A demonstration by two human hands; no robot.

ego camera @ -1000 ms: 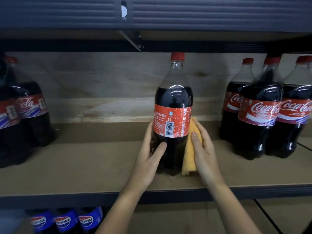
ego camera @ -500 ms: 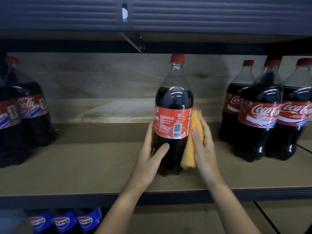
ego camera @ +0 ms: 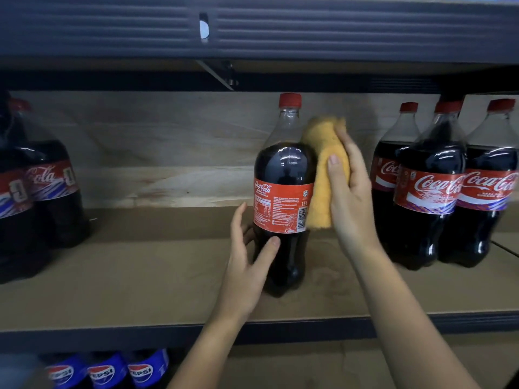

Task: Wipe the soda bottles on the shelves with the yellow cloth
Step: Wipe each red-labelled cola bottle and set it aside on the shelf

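A 1.5 L cola bottle (ego camera: 283, 192) with a red cap and red label stands upright in the middle of the wooden shelf (ego camera: 140, 270). My left hand (ego camera: 248, 265) grips its lower body, thumb across the front. My right hand (ego camera: 351, 192) holds the folded yellow cloth (ego camera: 323, 175) and presses it against the bottle's right side, from the label up to the shoulder.
Three more cola bottles (ego camera: 429, 189) stand close on the right, and two cola bottles (ego camera: 42, 192) on the left. Pepsi bottles (ego camera: 108, 372) sit on the shelf below. A dark metal shelf beam (ego camera: 280, 32) runs overhead.
My right hand has slid the cloth upward along the bottle's right side, from near the base to the shoulder. The bottle has turned, so the label's logo now faces me.
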